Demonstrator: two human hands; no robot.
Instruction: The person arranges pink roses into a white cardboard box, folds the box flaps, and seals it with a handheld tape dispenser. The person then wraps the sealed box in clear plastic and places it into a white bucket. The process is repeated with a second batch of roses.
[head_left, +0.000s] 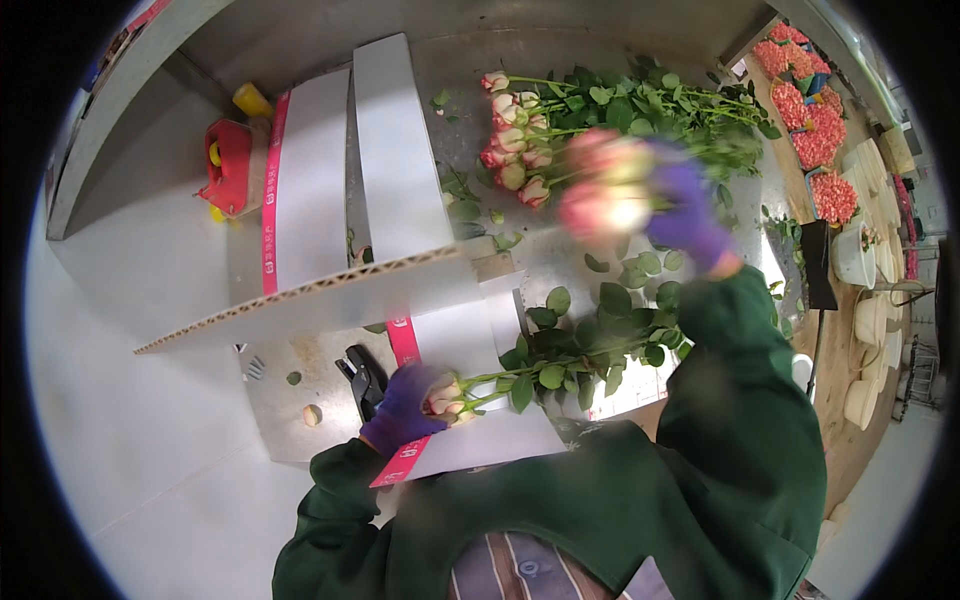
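My left hand (405, 409), in a purple glove, cups the pale pink-edged heads of a few roses (448, 397). They lie on a white cardboard sheet (487, 446) with a pink printed band, their leafy stems stretching right. Farther up, my right hand (686, 206), also purple-gloved and blurred by motion, grips roses (607, 184) just behind their pink and cream heads. Beyond it lies a pile of cut roses (514, 142), heads to the left and stems to the right. A black stapler-like tool (365, 381) rests by my left hand.
An upright corrugated cardboard panel (315, 304) crosses the metal table. White cardboard pieces (311, 172) lie behind it, near a red tool holder (229, 169) and a yellow roll (253, 100). Loose leaves (637, 270) litter the tabletop. At right are bunched pink flowers (821, 135) and cream buckets (862, 401).
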